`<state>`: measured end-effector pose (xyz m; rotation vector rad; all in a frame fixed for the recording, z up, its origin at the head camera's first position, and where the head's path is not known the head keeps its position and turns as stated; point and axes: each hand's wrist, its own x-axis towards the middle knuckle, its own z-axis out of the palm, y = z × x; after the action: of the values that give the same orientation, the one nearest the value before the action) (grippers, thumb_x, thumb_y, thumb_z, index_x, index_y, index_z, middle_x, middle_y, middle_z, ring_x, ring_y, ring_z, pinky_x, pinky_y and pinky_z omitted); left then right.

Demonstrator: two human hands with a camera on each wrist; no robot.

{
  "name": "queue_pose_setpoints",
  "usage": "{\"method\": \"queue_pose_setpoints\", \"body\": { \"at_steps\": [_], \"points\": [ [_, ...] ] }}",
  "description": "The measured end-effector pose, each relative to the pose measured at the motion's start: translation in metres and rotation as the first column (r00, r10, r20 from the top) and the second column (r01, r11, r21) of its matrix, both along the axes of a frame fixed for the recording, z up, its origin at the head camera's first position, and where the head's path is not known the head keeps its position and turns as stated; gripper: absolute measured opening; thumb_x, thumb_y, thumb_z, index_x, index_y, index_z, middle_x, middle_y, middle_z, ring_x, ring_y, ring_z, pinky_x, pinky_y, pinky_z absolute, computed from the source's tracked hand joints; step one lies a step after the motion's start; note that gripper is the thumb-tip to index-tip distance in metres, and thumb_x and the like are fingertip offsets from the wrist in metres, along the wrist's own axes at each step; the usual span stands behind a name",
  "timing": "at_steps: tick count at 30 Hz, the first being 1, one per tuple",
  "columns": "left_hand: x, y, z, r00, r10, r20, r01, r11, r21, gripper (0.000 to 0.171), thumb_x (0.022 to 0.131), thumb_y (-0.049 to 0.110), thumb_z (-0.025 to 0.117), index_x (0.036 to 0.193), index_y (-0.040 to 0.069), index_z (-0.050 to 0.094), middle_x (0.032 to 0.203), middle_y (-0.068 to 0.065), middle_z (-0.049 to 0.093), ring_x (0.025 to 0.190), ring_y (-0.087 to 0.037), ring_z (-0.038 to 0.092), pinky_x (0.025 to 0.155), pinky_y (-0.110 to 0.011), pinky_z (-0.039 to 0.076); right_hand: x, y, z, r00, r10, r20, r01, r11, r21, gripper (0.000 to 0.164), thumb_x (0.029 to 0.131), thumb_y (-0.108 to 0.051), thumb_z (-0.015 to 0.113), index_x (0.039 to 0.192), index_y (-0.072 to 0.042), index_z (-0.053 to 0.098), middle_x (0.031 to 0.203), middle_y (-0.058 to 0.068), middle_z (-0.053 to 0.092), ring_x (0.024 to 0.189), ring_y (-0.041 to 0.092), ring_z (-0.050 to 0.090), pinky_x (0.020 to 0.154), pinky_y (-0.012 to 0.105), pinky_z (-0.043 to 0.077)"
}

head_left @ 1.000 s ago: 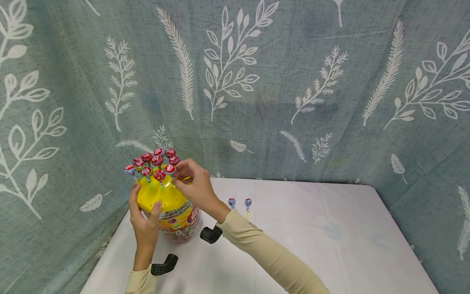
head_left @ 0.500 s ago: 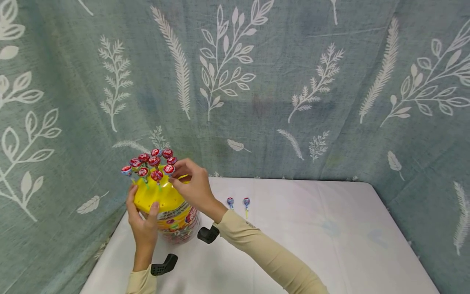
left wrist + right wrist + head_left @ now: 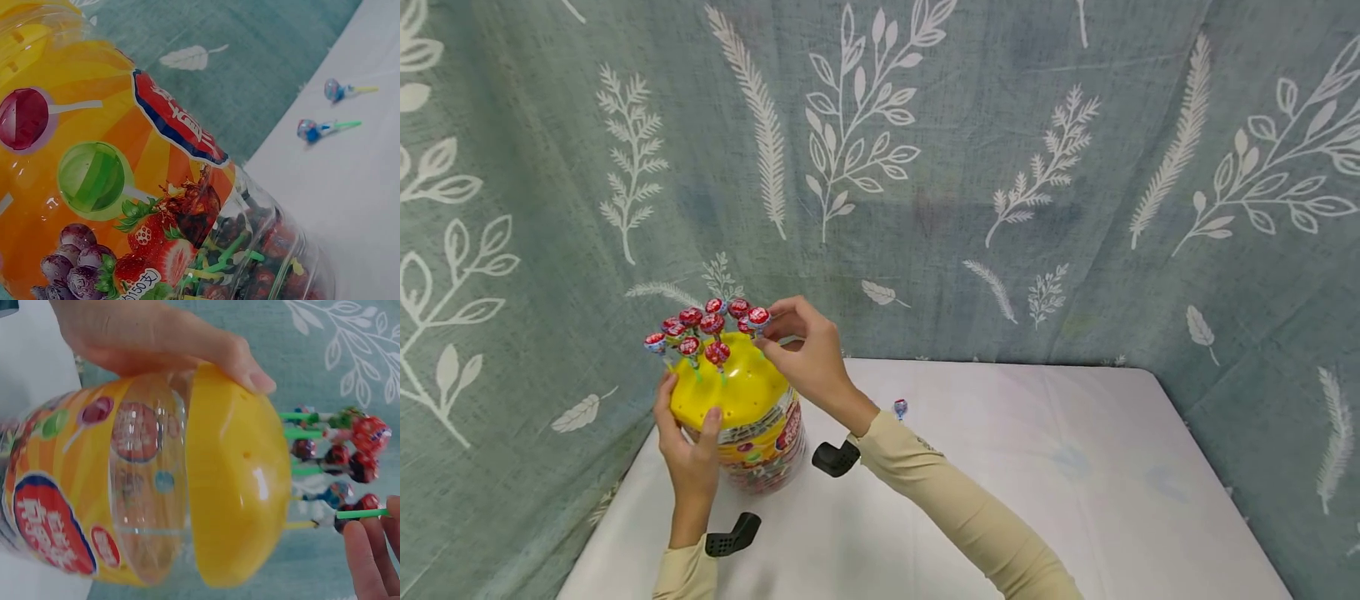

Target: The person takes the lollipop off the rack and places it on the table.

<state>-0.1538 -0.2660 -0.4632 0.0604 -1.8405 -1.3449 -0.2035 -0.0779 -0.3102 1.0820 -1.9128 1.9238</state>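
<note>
Head view, lower left of the frame: a round, wrapped lollipop in red, white and blue (image 3: 758, 318) is pinched between the thumb and fingers of a person's right hand (image 3: 808, 346), above the right side of a domed, yellow plastic lid (image 3: 741, 387). The right wrist view shows its green stick angled toward the lid, the tip apart from it. The left hand (image 3: 691, 454) grips the lid at lower left, thumb in front and fingers around the side. A cluster of wrapped, mostly red lollipops (image 3: 712, 323) stands on sticks in the lid, which caps a clear plastic jar with a yellow-orange fruit-print label (image 3: 778, 437) and more wrapped candy at its base. At upper right of the left wrist view, two loose, blue-wrapped lollipops (image 3: 320, 130) lie on a white-covered table (image 3: 1037, 483). Beige sleeves (image 3: 970, 508) cover both arms; blue-green, leaf-printed cloth (image 3: 955, 125) fills the background.
</note>
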Motion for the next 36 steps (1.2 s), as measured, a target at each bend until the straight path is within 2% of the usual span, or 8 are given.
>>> {"method": "queue_pose_setpoints", "body": {
  "at_steps": [4, 11, 19, 25, 32, 36],
  "points": [
    [0.000, -0.001, 0.001, 1.000, 0.005, 0.000, -0.005, 1.000, -0.001, 0.069, 0.082, 0.017, 0.057, 0.146, 0.023, 0.031, 0.152, 0.006, 0.023, 0.131, -0.018, 0.033, 0.106, -0.027, 0.029, -0.001, 0.011, 0.002, 1.000, 0.020, 0.018, -0.020, 1.000, 0.017, 0.031, 0.082, 0.010, 0.062, 0.110, 0.006, 0.051, 0.088, 0.025, 0.064, 0.081, 0.035, 0.063, 0.066, 0.023, 0.052],
    [0.003, 0.000, 0.002, 1.000, 0.017, 0.017, -0.017, 1.000, -0.011, 0.069, 0.083, 0.019, 0.056, 0.146, 0.025, 0.030, 0.153, 0.008, 0.022, 0.132, -0.017, 0.032, 0.107, -0.028, 0.028, -0.002, 0.029, 0.000, 0.997, 0.041, 0.058, -0.045, 0.997, 0.061, 0.034, 0.082, 0.009, 0.061, 0.114, 0.004, 0.049, 0.089, 0.025, 0.063, 0.079, 0.035, 0.062, 0.067, 0.032, 0.054],
    [0.007, -0.004, 0.003, 0.999, 0.023, 0.038, -0.023, 1.000, -0.020, 0.069, 0.083, 0.019, 0.057, 0.147, 0.026, 0.030, 0.153, 0.006, 0.022, 0.131, -0.016, 0.033, 0.106, -0.027, 0.028, -0.005, 0.049, -0.008, 0.997, 0.043, 0.069, -0.049, 0.996, 0.080, 0.037, 0.082, 0.009, 0.063, 0.116, 0.006, 0.048, 0.089, 0.026, 0.062, 0.076, 0.037, 0.062, 0.062, 0.025, 0.052],
    [0.006, -0.003, 0.004, 0.999, 0.010, 0.033, -0.010, 1.000, -0.010, 0.070, 0.083, 0.018, 0.057, 0.147, 0.026, 0.030, 0.153, 0.007, 0.022, 0.131, -0.017, 0.033, 0.107, -0.029, 0.028, -0.009, 0.064, -0.014, 0.996, 0.026, 0.090, -0.033, 0.997, 0.076, 0.037, 0.081, 0.011, 0.063, 0.116, 0.008, 0.047, 0.088, 0.027, 0.061, 0.075, 0.039, 0.061, 0.061, 0.032, 0.054],
    [0.003, 0.001, 0.005, 0.999, -0.005, 0.035, 0.005, 1.000, -0.013, 0.069, 0.084, 0.018, 0.057, 0.147, 0.026, 0.029, 0.153, 0.008, 0.021, 0.130, -0.016, 0.034, 0.106, -0.027, 0.028, -0.015, 0.085, -0.028, 0.989, -0.012, 0.144, -0.002, 0.996, 0.094, 0.038, 0.081, 0.011, 0.062, 0.116, 0.008, 0.048, 0.088, 0.029, 0.061, 0.077, 0.043, 0.061, 0.063, 0.045, 0.054],
    [0.002, 0.001, 0.004, 0.999, -0.008, 0.033, 0.008, 1.000, -0.008, 0.069, 0.084, 0.018, 0.056, 0.147, 0.026, 0.029, 0.153, 0.008, 0.021, 0.129, -0.016, 0.034, 0.104, -0.026, 0.029, -0.017, 0.098, -0.037, 0.981, -0.047, 0.186, 0.023, 0.991, 0.128, 0.039, 0.082, 0.008, 0.063, 0.118, 0.008, 0.047, 0.089, 0.029, 0.061, 0.078, 0.043, 0.061, 0.063, 0.045, 0.054]
  ]
}}
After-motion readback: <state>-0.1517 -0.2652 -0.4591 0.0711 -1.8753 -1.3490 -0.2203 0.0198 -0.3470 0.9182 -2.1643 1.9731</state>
